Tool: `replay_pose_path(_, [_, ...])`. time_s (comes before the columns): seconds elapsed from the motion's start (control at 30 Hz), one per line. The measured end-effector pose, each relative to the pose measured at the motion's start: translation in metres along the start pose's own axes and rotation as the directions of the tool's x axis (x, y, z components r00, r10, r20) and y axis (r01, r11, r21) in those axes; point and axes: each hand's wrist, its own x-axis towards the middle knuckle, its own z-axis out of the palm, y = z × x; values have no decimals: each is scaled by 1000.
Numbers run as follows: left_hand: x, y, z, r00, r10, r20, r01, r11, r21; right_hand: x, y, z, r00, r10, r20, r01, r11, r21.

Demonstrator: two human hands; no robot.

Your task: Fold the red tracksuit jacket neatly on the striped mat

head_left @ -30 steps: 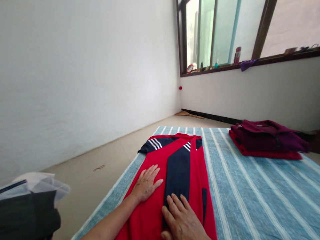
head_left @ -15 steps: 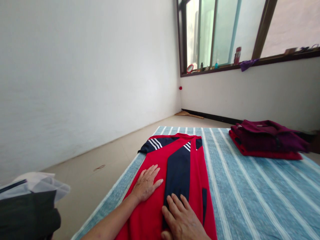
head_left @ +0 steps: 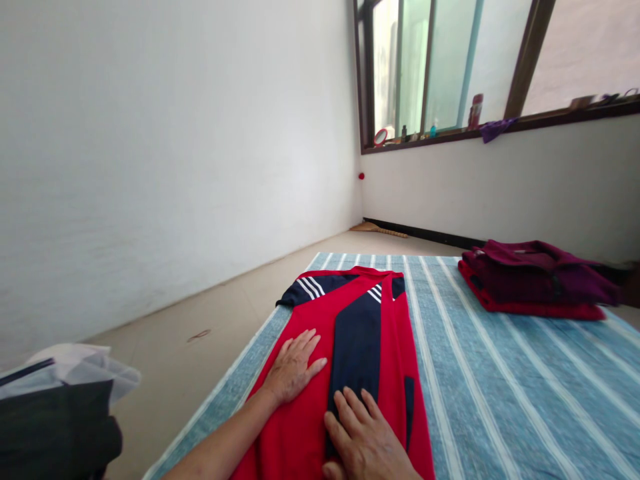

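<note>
Presently on blue striped sheet point(head_left: 500, 380): one red-and-navy top point(head_left: 317, 310). Left hand point(head_left: 295, 367), right hand point(head_left: 367, 433): outstretched, palms down upon it, gripping nothing. Best smoothed evenly, navy panel point(head_left: 357, 333) straight.

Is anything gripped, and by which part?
Nothing looks held: the left hand rests flat on the red-and-navy cloth garment, the right hand on its navy strip.

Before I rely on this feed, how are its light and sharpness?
Head view: bare left hand, bare right hand and long red-and-navy cloth garment look evenly lit and fairly clear; the brown-framed glass window is pale and bright; the folded maroon-and-purple fabric pile blurs toward its right end; slanted window lines suggest wide-angle distortion.
</note>
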Motion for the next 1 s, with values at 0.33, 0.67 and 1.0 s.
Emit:
replay_pose_path(0.33, [0,2,-3,1000,-10,19,11,1000,-24,0,1,0,1000,0,-4,0,1000,-9])
replay_pose_path(0.67, [0,-1,1,1000,7,-10,-7,1000,-21,-1,1,1,1000,2,-8,-2,1000,-17])
replay_pose_path(1.0, [0,3,-4,999,-16,35,17,1000,-22,0,0,0,1000,4,-23,-4,1000,-16])
